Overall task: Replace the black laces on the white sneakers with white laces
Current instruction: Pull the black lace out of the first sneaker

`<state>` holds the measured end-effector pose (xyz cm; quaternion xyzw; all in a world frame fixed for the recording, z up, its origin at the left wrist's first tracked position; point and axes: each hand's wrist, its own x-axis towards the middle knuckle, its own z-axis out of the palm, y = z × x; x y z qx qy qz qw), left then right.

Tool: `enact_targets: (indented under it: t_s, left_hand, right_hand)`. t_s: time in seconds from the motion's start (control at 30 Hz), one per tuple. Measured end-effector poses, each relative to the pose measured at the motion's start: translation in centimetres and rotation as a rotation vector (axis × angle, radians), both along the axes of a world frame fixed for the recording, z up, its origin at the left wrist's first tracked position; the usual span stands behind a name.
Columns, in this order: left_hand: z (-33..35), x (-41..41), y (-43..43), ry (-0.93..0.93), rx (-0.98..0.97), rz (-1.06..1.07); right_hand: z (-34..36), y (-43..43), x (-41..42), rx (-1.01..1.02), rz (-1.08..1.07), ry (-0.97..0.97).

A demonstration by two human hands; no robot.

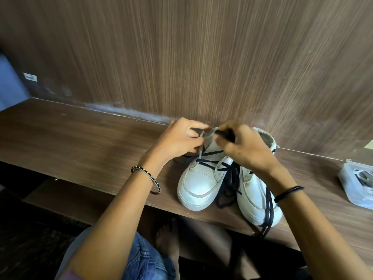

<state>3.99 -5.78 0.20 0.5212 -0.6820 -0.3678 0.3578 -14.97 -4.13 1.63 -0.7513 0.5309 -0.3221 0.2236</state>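
Observation:
Two white sneakers stand side by side on a wooden shelf (80, 138), toes toward me. The left sneaker (199, 182) has black laces (210, 160) crossed loosely over its tongue. My left hand (179, 140) grips the upper collar of this sneaker at its left side. My right hand (242, 144) pinches a black lace end above the tongue. The right sneaker (256, 197) lies partly under my right wrist, with loose black lace (268, 207) trailing over its side and off the shelf edge.
A clear plastic packet (357, 182) holding laces lies at the right end of the shelf. A wood-grain wall (201, 57) rises right behind the sneakers. Below the shelf edge are my jeans-clad knee (145, 257) and bare foot (167, 237).

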Motion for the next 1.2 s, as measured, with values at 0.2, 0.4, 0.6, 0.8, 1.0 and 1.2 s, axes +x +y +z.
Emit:
enact_targets:
  t_s: [0.2, 0.4, 0.6, 0.8, 1.0, 1.2]
  left_hand:
    - [-0.4, 0.2, -0.3, -0.069, -0.026, -0.002]
    - [0.0, 0.1, -0.1, -0.033, -0.016, -0.008]
    - [0.1, 0.0, 0.1, 0.045, 0.036, -0.006]
    - [0.2, 0.0, 0.3, 0.031, 0.016, 0.009]
    - [-0.1, 0.1, 0.0, 0.038, 0.035, -0.016]
    - [-0.2, 0.3, -0.1, -0.109, -0.083, -0.008]
  right_hand:
    - [0.0, 0.8, 1.4, 0.013, 0.111, 0.467]
    - [-0.4, 0.7, 1.0, -0.027, 0.000, 0.215]
    - [-0.3, 0.6, 0.0, 0.238, -0.013, -0.666]
    - [0.6, 0.3, 0.5, 0.309, 0.021, -1.373]
    - [0.1, 0.7, 1.5, 0.403, -0.068, -1.239]
    - [-1.8, 0.5, 2.5, -0.137, 0.068, 0.225]
